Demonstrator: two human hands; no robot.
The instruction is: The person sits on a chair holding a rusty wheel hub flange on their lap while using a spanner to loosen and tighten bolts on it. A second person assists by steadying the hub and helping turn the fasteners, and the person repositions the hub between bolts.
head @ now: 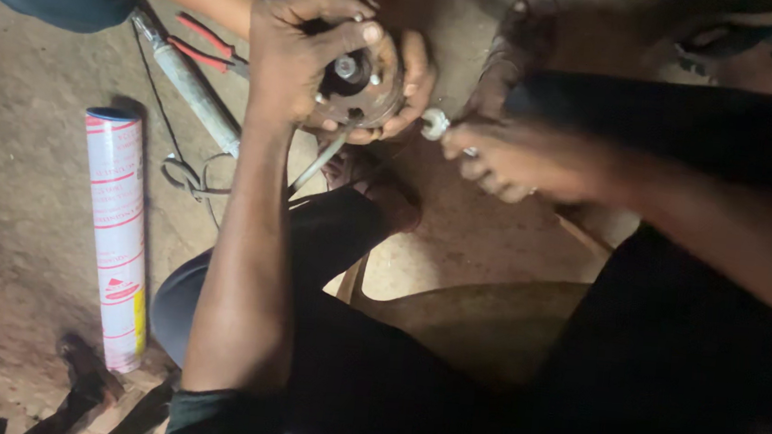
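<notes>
Gripping the round metal hub (357, 89) at twelve o'clock, the left hand (293, 51) is closed on it; a small white fitting (434, 123) is pinched by the right hand (493, 161) and could be dropped if jostled.

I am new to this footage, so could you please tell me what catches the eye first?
At top centre, the left hand grips a round metal hub, with another person's hand cupping it from behind. The right hand holds a small white part just beside it. A white and red tube lies on the dirt floor at left.
</notes>
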